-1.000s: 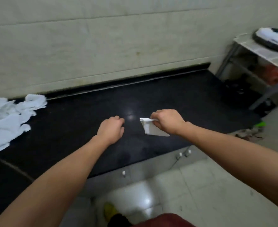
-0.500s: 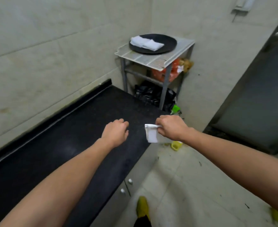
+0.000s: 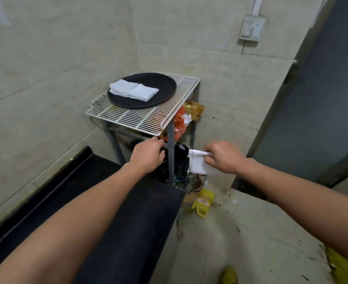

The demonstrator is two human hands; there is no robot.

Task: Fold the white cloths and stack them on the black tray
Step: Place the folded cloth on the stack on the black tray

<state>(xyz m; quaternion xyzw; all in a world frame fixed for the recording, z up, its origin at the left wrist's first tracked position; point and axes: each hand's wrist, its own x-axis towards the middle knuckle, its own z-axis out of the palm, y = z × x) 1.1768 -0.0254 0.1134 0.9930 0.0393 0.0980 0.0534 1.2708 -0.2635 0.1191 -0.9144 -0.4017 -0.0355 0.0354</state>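
- Two hands are out in front, below the level of the rack top, with the rack's front leg [image 3: 170, 152] between them.
- Left hand [image 3: 148, 153]: fingers loosely curled and holding nothing. It sits just left of the leg, above the far end of the surface [image 3: 128, 222].
- Right hand [image 3: 223, 156]: pinches a folded cloth [image 3: 197, 166] by its upper edge. The cloth hangs below the fingers in the air, right of the leg and over the floor, well apart from the tray.
- Tray [image 3: 165, 89]: round and black, lying flat on the rack [image 3: 140, 117] in the room corner, toward the left rear of the wire top.
- Piles [image 3: 134, 91]: two lots of folded white cloth lie side by side on the left half of the tray, touching each other. I cannot tell the number of layers in each.
- The rack has a white wire top on grey legs. Orange packets [image 3: 178, 128] are on the shelf below it, with dark bags [image 3: 181, 162] lower down.
- The surface is black, runs along the left wall and ends just beside the rack.
- A yellow packet [image 3: 202, 201] lies on the floor near the rack's foot, with scattered bits around it.
- A grey door [image 3: 322, 99] is at the right, and a switch box [image 3: 251, 29] is on the wall above.
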